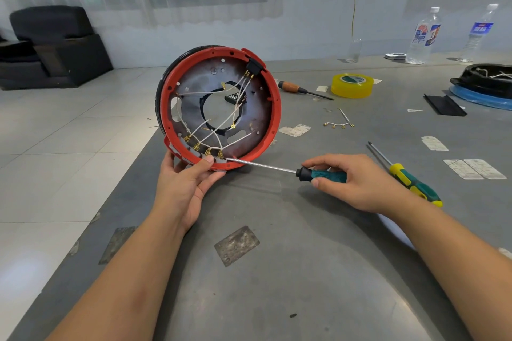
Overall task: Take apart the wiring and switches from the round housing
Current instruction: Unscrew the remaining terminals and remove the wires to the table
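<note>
Round red housing [219,108] propped on edge near the left corner of the grey table [277,271], open side toward the camera, bare metal plate inside with a large central hole. White wires [221,130] criss-crossing the plate, ending in brass terminals [205,148] along the lower rim and at a black connector block [253,66] on the upper right rim. Left hand [188,188] gripping the bottom rim, thumb pressed over the inside edge just beside the terminals, fingers curled behind the red ring. Right hand [357,183] pinching the teal and black handle of a thin screwdriver [277,169] between thumb and fingers, shaft lying nearly flat, tip touching the rightmost terminal at the lower rim. Just right of that hand, flat on the table, a second screwdriver [407,177] with a yellow and green handle. Farther back, a wooden-handled screwdriver [302,89], a roll of yellow tape [352,85] beside it, a loose strip of wire with four terminals [339,123], and two clear bottles [424,36] near the far edge.
</note>
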The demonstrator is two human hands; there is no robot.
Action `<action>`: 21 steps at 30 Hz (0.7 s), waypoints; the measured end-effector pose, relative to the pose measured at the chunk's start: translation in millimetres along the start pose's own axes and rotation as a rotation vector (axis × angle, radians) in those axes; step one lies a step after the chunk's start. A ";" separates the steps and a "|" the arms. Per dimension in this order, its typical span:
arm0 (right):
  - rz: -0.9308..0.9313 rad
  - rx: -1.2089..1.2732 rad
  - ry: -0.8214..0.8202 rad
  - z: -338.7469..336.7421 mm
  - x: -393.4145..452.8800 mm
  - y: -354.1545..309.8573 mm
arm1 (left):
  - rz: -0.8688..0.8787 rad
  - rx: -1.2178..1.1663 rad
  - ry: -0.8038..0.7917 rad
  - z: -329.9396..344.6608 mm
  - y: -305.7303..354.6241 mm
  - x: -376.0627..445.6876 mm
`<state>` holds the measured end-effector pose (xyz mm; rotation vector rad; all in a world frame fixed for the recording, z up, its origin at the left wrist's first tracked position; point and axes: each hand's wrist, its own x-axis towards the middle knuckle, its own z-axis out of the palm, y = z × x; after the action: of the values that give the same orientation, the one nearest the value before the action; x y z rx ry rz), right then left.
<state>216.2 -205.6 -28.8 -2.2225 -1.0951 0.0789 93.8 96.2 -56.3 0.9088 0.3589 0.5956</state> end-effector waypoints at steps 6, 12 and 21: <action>-0.020 -0.060 -0.029 7.1 0.7 -0.6 | 0.006 0.005 0.014 0.6 0.0 0.9; -0.050 -0.131 -0.062 15.4 1.5 -1.6 | 0.033 0.005 0.045 2.5 0.0 0.1; -0.090 -0.137 -0.068 24.9 1.6 -11.2 | 0.036 -0.033 0.085 2.9 2.7 -0.6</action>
<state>201.5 -186.4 -41.5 -2.3018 -1.2702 0.0419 94.0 95.3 -52.4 0.8615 0.4086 0.6722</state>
